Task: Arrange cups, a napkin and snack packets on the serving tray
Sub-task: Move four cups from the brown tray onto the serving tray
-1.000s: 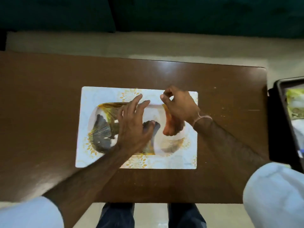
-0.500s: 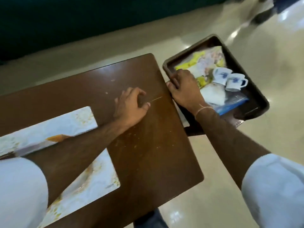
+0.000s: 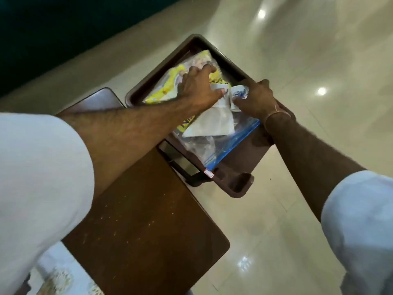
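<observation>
A brown tray (image 3: 153,78) sits on a low stand to the right of the table. It holds two white cups with blue print, a folded white napkin (image 3: 212,122), a yellow snack packet (image 3: 165,90) and a clear bag with a blue edge (image 3: 223,150). My left hand (image 3: 197,88) reaches across the packet and closes on the left cup (image 3: 221,101). My right hand (image 3: 255,99) grips the right cup (image 3: 239,92) from the right side. Both cups stand side by side, largely covered by my fingers. A white flower-printed tray or mat (image 3: 59,277) shows at the bottom left.
The dark wooden table (image 3: 148,209) fills the lower middle, its right edge close to the brown tray. Glossy pale floor (image 3: 297,145) lies to the right and beyond. A dark green sofa (image 3: 53,28) runs along the top left.
My view has swung right from the white printed tray to the brown tray. My left hand left the table and my right hand left the tray rim; each now holds a cup.
</observation>
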A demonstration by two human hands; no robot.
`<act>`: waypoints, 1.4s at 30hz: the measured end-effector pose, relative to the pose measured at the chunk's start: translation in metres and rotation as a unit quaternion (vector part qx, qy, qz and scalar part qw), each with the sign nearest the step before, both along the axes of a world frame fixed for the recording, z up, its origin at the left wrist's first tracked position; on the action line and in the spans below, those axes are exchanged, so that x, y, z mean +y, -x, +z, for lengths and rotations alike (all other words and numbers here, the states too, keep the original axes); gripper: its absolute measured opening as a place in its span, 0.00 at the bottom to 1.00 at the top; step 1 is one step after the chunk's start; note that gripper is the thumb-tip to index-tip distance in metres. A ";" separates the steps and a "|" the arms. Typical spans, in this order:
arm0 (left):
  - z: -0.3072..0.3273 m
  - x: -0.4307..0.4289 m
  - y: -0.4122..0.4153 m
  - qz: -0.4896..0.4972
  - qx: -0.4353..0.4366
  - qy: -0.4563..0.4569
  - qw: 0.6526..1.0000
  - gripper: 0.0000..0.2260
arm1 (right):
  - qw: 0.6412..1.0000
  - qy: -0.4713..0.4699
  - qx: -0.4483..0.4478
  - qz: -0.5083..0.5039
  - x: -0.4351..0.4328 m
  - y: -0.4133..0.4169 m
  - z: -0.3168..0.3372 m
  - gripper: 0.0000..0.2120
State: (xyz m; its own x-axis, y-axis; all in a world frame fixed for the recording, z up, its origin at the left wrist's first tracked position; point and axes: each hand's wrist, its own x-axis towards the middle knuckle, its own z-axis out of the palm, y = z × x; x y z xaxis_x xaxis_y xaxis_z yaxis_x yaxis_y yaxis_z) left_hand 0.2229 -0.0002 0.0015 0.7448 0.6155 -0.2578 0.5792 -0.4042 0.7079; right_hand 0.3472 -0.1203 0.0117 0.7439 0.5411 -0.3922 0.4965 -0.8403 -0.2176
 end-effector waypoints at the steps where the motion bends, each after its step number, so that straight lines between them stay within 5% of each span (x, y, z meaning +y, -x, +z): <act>1: -0.003 0.002 -0.008 -0.008 0.033 -0.018 0.999 0.25 | 1.000 0.010 0.008 0.008 0.000 -0.004 -0.002 0.26; 5: -0.010 -0.002 -0.019 -0.048 0.083 -0.066 0.993 0.20 | 0.999 0.018 0.001 0.031 -0.002 -0.013 -0.007 0.26; 12: -0.001 -0.009 0.041 -0.015 -0.056 0.047 0.997 0.12 | 0.993 0.073 -0.046 0.085 -0.022 0.006 0.003 0.19; 18: 0.010 -0.033 0.161 0.131 -0.139 0.070 0.979 0.31 | 0.990 -0.007 -0.029 0.136 -0.018 0.083 0.027 0.21; 22: 0.012 -0.048 0.252 0.217 -0.084 0.049 0.971 0.34 | 0.982 -0.107 0.033 0.151 -0.002 0.169 0.035 0.14; 26: 0.012 -0.068 0.333 0.327 0.001 0.041 0.944 0.34 | 0.969 -0.138 0.073 0.190 0.021 0.262 0.031 0.17; 33: 0.020 -0.107 0.463 0.510 0.075 0.041 0.856 0.35 | 0.921 -0.182 0.202 0.281 0.042 0.416 0.021 0.39; 42: 0.005 -0.163 0.532 0.736 0.040 0.155 0.658 0.30 | 0.857 -0.097 0.236 0.448 0.059 0.555 -0.012 0.37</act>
State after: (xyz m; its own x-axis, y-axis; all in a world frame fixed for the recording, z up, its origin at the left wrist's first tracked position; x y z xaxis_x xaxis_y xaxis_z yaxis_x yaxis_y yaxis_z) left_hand -0.3087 -0.1637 0.0066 -0.6226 0.5634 -0.5431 0.2219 0.7926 0.5679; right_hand -0.2080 -0.0613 0.0001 -0.2206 0.9015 -0.3724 0.7420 -0.0928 -0.6640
